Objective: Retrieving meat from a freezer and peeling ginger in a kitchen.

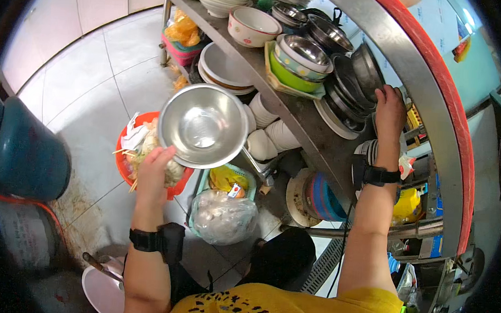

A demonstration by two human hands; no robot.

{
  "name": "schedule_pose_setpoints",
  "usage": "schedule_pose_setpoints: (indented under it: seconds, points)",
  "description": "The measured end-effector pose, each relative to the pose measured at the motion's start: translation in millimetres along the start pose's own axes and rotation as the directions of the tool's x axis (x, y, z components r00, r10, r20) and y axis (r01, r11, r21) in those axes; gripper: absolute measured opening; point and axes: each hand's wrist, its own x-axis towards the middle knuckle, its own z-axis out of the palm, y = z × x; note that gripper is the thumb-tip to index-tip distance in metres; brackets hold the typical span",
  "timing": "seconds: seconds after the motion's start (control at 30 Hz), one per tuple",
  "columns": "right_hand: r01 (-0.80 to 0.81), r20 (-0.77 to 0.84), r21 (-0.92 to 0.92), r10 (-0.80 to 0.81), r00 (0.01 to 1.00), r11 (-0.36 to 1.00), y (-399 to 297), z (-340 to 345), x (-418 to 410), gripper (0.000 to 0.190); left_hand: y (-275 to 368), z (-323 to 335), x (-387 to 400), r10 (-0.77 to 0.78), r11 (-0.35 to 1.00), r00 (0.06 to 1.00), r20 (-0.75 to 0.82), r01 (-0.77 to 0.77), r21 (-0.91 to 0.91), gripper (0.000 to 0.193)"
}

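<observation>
My left hand (pixel 155 169) grips the rim of a wide stainless steel bowl (pixel 203 125), which is held above the floor beside the shelf with its inside facing up. My right hand (pixel 391 108) is on the rim of a tilted metal bowl (pixel 365 71) on the metal shelf (pixel 278 94); the fingers lie over its edge. Dark metal bowls and pans (pixel 345 89) are stacked beside that bowl. Nearer the middle of the shelf are nested bowls, with a green bowl (pixel 294 76) low in the stack, and a white bowl with a red rim (pixel 254 26).
A red bin (pixel 123 151) of food waste and skewers stands on the floor, near a basket (pixel 252 186) with a plastic bag (pixel 224 218). White bowls (pixel 280 134) fill the lower shelf. A dark blue barrel (pixel 30 147) is at left; a red-edged metal rim (pixel 442 76) curves at right.
</observation>
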Motion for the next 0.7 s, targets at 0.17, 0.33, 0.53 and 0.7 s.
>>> schedule_pose_setpoints:
  seconds: [0.17, 0.33, 0.53, 0.7]
  points:
    - [0.024, -0.255, 0.017, -0.019, 0.967, 1.0, 7.5, -15.0, -11.8, 0.029, 6.0, 4.7, 0.8, 0.001, 1.0, 0.997, -0.072, 0.001, 0.021, 0.022]
    - [0.093, -0.219, 0.117, -0.066, 0.974, 0.989, -21.7, -57.2, -47.5, 0.022, 4.4, 6.1, 1.0, 0.016, 1.0, 0.994, -0.104, -0.016, -0.001, 0.022]
    - [0.325, -0.238, 0.239, -0.269, 0.933, 0.915, -52.9, -96.5, -116.3, 0.014, 6.0, 11.1, 0.8, 0.015, 1.0, 0.992, -0.127, -0.017, -0.01, 0.024]
    - [0.584, -0.178, 0.284, -0.556, 0.812, 0.761, -63.8, -95.8, -162.3, 0.024, 5.5, 8.1, -2.0, 0.083, 0.995, 0.995, -0.057, -0.086, -0.045, 0.021]
